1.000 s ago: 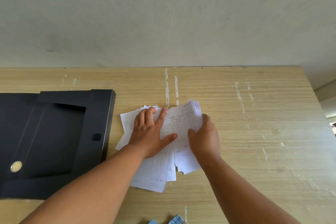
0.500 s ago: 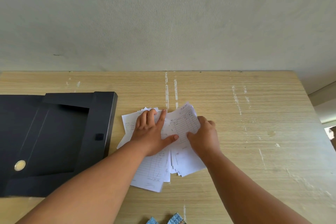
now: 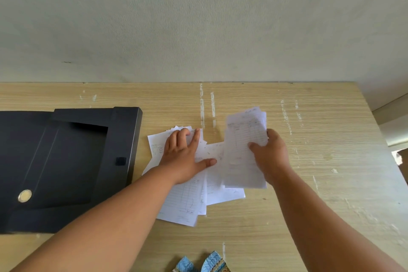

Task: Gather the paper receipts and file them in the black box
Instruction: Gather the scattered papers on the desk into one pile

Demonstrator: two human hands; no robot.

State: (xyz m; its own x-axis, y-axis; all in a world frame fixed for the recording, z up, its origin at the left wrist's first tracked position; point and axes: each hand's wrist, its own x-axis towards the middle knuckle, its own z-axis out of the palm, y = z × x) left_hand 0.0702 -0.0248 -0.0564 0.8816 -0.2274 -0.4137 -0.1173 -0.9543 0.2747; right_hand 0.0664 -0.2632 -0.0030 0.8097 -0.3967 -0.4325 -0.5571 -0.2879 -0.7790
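Item one: right hand (image 3: 268, 157), fingers curled closed around a sheaf of receipts (image 3: 244, 150), thumb pressed on the printed face, the other fingers behind. The sheaf is lifted and tilted; its top edge fans out above the grip and its lower edge hangs over the papers below.

Item two: left hand (image 3: 184, 154), flat and spread, palm down, gripping nothing. It presses on the loose pile of receipts (image 3: 187, 201), which lies on the table directly to the left of the held sheaf and partly under it. Sheets stick out beyond the fingertips, on the outer side of the hand and back toward the wrist. They are white, ruled, with faint handwriting too small to read.

Item three: black box (image 3: 92, 157), lying open and flat on the table, well to the left of the pressing hand, its right wall just beside the pile's edge. A round metal stud (image 3: 24, 195) sits on its near left corner and a small square catch (image 3: 121, 161) on the right wall.

Item four: wooden table (image 3: 320, 183), pale grain with white scuffs, set against a plain grey wall (image 3: 198, 17).

Item five: a blue patterned cloth (image 3: 201, 264) at the near edge, below both wrists; only its top shows.
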